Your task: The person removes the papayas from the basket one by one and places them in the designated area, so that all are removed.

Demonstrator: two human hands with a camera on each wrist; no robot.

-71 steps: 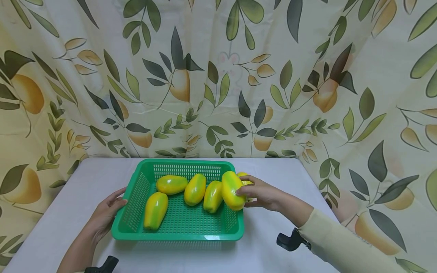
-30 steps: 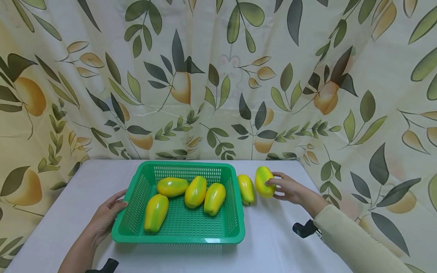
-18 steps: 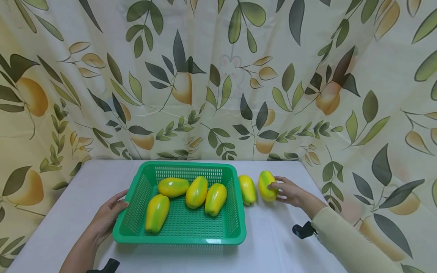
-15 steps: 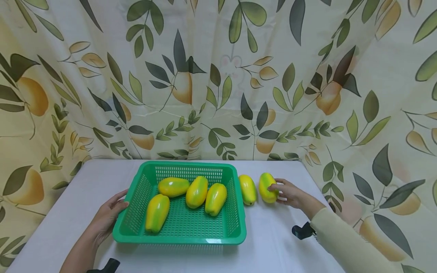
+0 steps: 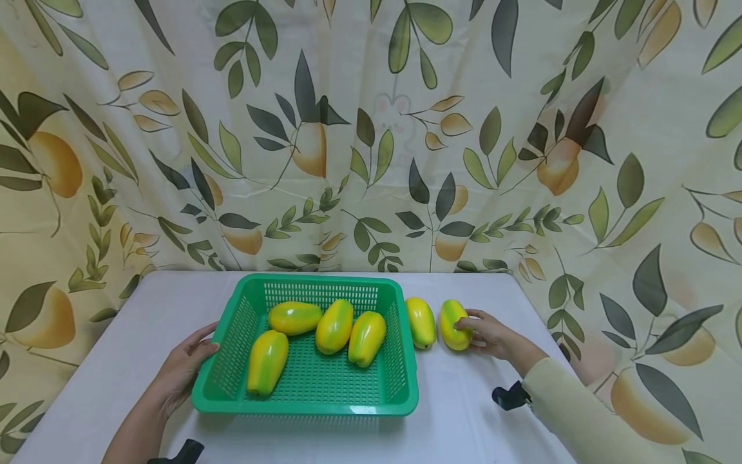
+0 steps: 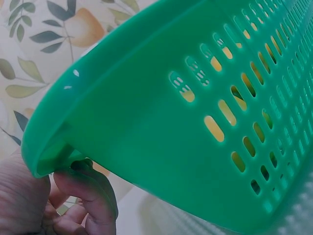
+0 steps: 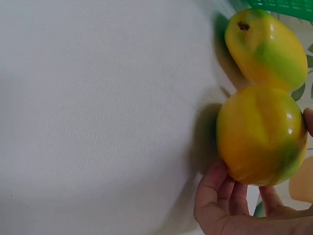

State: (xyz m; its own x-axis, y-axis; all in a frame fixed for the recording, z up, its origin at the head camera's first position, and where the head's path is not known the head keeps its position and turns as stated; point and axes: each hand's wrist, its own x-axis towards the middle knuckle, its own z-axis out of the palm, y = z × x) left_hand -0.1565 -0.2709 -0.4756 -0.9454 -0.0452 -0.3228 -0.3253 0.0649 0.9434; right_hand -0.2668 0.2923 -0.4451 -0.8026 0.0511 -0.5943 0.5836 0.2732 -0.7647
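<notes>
In the head view my right hand (image 5: 493, 336) holds a yellow-green papaya (image 5: 452, 327) low at the table's right side, thumb and fingers around its right end. Whether it touches the cloth, I cannot tell. Just left of it a second papaya (image 5: 420, 323) lies beside the basket; the right wrist view shows both fruits close together. My left hand (image 5: 182, 368) grips the left rim of a green plastic basket (image 5: 304, 408), its fingers curled beneath the rim in the left wrist view. Several papayas lie inside, one (image 5: 268, 363) at the front left.
A white cloth (image 5: 464, 406) covers the table. Behind and around it hangs a curtain (image 5: 371, 161) printed with leaves and fruit. Black wrist mounts (image 5: 510, 396) sit on both arms.
My right hand has carried the papaya from above the basket's right edge out to the right, then lowered it beside the other one. My left hand has stayed on the basket.
</notes>
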